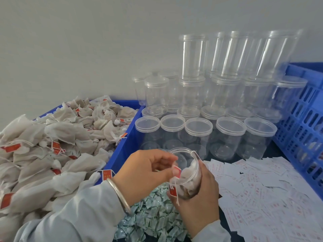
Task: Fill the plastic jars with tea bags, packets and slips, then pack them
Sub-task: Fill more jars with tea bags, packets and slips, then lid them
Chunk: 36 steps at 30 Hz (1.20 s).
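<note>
- Dozens of tea bags (52, 142) fill the left side, heaped in a blue bin (122, 151); each is a pale cloth pouch with a string and a red tag; the heap spills over the near edge toward the person's sleeve (73, 212).
- At near centre, the left hand (145, 169) reaches to the right, a silver bangle (118, 194) on its wrist; its fingers are curled and pinched together at the mouth of a jar, on or just beside a red tag there; blur hides exactly what they grip.
- Below the hands lies a pile of small green-printed packets (157, 219) on the near surface.
- Just to the right, the right hand (197, 194) is wrapped around an open plastic jar (188, 175), which is tilted with its mouth toward the left hand; the jar is partly filled with tea bags, and one red tag on a string hangs outside it by the thumb.
- Behind the hands, far centre to right, stand many empty lidded clear jars (229, 137), the farther ones stacked against the wall.
- To the near right, white slips (262, 189) with red print lie scattered in a loose layer.
- At the far right edge stands a blue slatted crate (304, 123); its contents cannot be made out.
</note>
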Tool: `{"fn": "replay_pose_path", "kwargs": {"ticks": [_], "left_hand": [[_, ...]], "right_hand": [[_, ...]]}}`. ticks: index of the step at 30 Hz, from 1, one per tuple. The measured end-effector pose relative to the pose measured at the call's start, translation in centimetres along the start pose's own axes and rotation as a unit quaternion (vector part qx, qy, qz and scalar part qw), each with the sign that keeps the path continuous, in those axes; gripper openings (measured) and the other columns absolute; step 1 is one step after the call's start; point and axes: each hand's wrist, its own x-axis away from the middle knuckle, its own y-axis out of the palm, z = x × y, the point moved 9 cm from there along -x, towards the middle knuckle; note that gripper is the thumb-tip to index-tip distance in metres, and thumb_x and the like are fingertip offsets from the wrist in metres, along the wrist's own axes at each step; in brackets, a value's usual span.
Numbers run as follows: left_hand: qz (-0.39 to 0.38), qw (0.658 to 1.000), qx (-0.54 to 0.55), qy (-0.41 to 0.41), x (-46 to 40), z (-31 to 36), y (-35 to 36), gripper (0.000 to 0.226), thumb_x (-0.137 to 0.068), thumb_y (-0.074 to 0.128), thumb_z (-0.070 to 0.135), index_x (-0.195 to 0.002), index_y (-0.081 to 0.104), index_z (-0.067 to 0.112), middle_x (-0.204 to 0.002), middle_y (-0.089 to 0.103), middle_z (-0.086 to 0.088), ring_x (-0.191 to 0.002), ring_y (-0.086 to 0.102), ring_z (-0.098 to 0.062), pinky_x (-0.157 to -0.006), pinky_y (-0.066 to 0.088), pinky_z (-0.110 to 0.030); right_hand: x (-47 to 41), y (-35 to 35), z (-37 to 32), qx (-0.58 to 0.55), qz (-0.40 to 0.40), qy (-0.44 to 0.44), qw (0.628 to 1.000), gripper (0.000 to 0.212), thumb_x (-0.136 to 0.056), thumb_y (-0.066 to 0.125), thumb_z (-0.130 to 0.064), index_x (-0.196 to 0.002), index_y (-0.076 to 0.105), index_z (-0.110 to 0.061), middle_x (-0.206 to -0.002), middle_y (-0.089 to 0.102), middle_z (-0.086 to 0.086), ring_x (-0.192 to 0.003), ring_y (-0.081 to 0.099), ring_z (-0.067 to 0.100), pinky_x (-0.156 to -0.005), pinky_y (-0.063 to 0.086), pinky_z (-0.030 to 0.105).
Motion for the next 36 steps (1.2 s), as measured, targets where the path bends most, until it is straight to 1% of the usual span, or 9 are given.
{"fn": "replay_pose_path", "kwargs": {"ticks": [3, 6, 12, 15, 21, 25, 28, 32, 36], "left_hand": [[-0.046, 0.978, -0.177, 0.099, 0.5, 1.6, 0.9, 0.047, -0.073, 0.077, 0.039, -0.107, 0.05, 0.056, -0.109, 0.051, 0.037, -0.105, 0.045, 0.019, -0.089, 0.035, -0.001], [-0.125, 0.934, -0.277, 0.186, 1.2, 2.1, 2.7, 0.06, -0.068, 0.08, 0.041, -0.12, 0.052, 0.046, -0.122, 0.039, 0.032, -0.114, 0.032, 0.015, -0.098, 0.02, -0.001], [-0.076, 0.938, -0.242, 0.238, 1.2, 3.1, 1.7, 0.019, -0.075, 0.072, 0.031, -0.086, 0.077, 0.017, -0.088, 0.066, 0.01, -0.085, 0.057, 0.003, -0.077, 0.045, -0.008], [-0.028, 0.965, -0.177, 0.192, 0.8, 2.9, 0.5, 0.021, -0.081, 0.067, 0.038, -0.081, 0.077, 0.019, -0.079, 0.063, 0.018, -0.079, 0.06, 0.0, -0.072, 0.045, -0.01], [0.098, 0.962, -0.237, 0.09, -0.1, 1.1, -1.7, 0.037, -0.074, 0.071, 0.037, -0.105, 0.051, 0.041, -0.106, 0.046, 0.024, -0.102, 0.044, 0.009, -0.086, 0.03, 0.0], [0.046, 0.995, -0.086, 0.0, -0.1, -0.1, -1.2, 0.013, -0.082, 0.057, 0.045, -0.094, 0.059, 0.04, -0.094, 0.066, 0.014, -0.092, 0.056, 0.009, -0.082, 0.044, -0.009], [0.004, 0.998, -0.062, -0.027, -0.2, -0.7, -0.5, 0.051, -0.074, 0.046, 0.062, -0.081, 0.071, 0.018, -0.079, 0.069, 0.003, -0.073, 0.061, -0.006, -0.076, 0.047, -0.022], [0.023, 0.994, -0.107, -0.024, -0.4, -0.7, -1.0, 0.015, -0.081, 0.068, 0.031, -0.067, 0.068, 0.025, -0.065, 0.066, 0.012, -0.063, 0.059, -0.001, -0.072, 0.05, -0.023], [0.053, 0.995, -0.086, 0.01, -0.3, 0.1, -1.9, 0.015, -0.08, 0.07, 0.028, -0.065, 0.069, 0.031, -0.069, 0.069, 0.017, -0.068, 0.062, 0.004, -0.072, 0.046, -0.01]], "right_hand": [[0.4, -0.1, -0.6, -0.035, 0.022, -0.015, 0.999, 0.087, -0.053, 0.08, -0.028, -0.13, 0.041, -0.036, -0.123, 0.053, -0.013, -0.118, 0.05, 0.019, -0.101, 0.042, 0.041], [0.5, 0.2, -0.1, -0.069, 0.014, -0.003, 0.998, 0.089, -0.047, 0.076, -0.037, -0.128, 0.038, -0.046, -0.124, 0.048, -0.019, -0.121, 0.049, 0.017, -0.101, 0.043, 0.039], [0.0, 1.6, 0.9, -0.094, -0.06, 0.02, 0.994, 0.106, -0.038, 0.078, -0.039, -0.137, 0.04, -0.032, -0.126, 0.052, -0.005, -0.12, 0.051, 0.019, -0.099, 0.046, 0.041], [0.1, 1.7, 0.5, -0.051, -0.069, -0.001, 0.996, 0.106, -0.041, 0.084, -0.032, -0.136, 0.038, -0.04, -0.123, 0.052, -0.01, -0.117, 0.051, 0.016, -0.097, 0.047, 0.037], [0.5, 3.1, -0.9, 0.006, -0.125, -0.105, 0.987, 0.086, -0.053, 0.084, -0.035, -0.131, 0.051, -0.023, -0.127, 0.055, -0.008, -0.119, 0.053, 0.016, -0.096, 0.047, 0.037], [1.2, 2.0, -2.0, -0.024, -0.062, -0.185, 0.981, 0.101, -0.05, 0.089, -0.03, -0.138, 0.041, -0.023, -0.135, 0.045, -0.014, -0.124, 0.049, 0.018, -0.095, 0.048, 0.039], [2.2, 1.8, -3.6, 0.028, -0.028, -0.293, 0.955, 0.1, -0.051, 0.088, -0.033, -0.137, 0.038, -0.018, -0.135, 0.044, -0.011, -0.124, 0.046, 0.014, -0.097, 0.044, 0.035], [2.5, 2.1, -4.0, 0.024, -0.033, -0.297, 0.954, 0.096, -0.056, 0.08, -0.038, -0.14, 0.036, -0.025, -0.134, 0.043, -0.014, -0.123, 0.046, 0.011, -0.097, 0.043, 0.031], [2.1, 2.1, -3.7, 0.052, -0.032, -0.292, 0.955, 0.094, -0.058, 0.08, -0.044, -0.141, 0.036, -0.033, -0.136, 0.044, -0.017, -0.125, 0.045, 0.008, -0.097, 0.042, 0.03]]}}
